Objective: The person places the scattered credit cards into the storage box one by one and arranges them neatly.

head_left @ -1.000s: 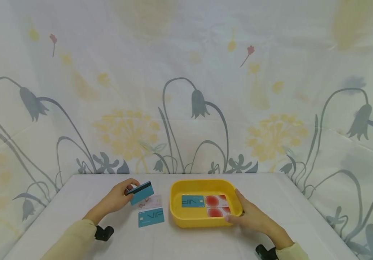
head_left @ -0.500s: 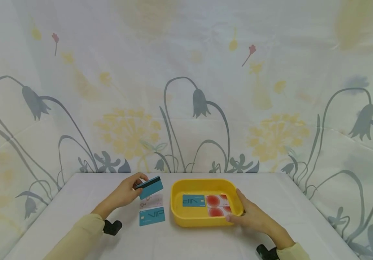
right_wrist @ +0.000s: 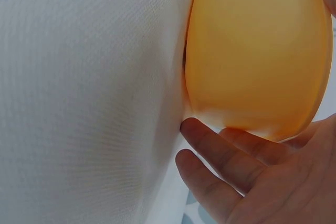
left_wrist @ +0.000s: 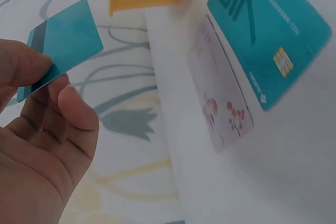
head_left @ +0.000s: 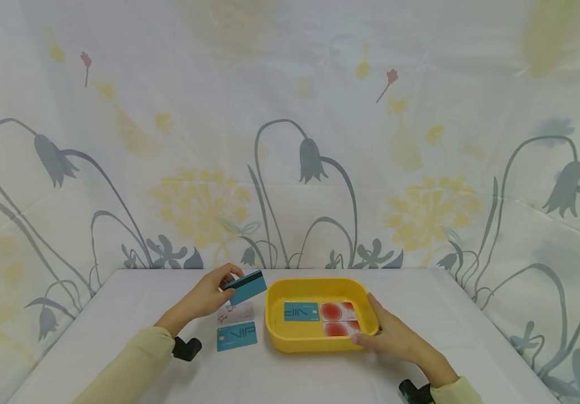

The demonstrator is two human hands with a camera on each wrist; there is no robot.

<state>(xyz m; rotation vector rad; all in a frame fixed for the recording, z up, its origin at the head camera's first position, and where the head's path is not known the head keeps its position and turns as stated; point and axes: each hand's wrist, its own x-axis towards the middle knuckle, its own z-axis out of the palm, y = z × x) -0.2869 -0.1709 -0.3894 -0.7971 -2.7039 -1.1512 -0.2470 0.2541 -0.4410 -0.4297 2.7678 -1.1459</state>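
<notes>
In the head view my left hand pinches a blue card by its left end, thumb against fingers. The card is raised and tilted, its dark stripe showing, close to the left rim of a yellow tray. My right hand holds the tray's right end, the thumb at the front corner and the fingers along the far side. Inside lie a blue VIP card and two red-and-white cards. The right wrist view shows the tray's outer wall between thumb and fingers.
Left of the tray, a blue VIP card lies on the white table. Just behind it is a pale flowered card, partly hidden in the head view. A flower-patterned cloth hangs at the table's back edge.
My left hand has carried the blue card to the right and slightly up, from above the pale card toward the tray. The right hand and the tray hold still.
</notes>
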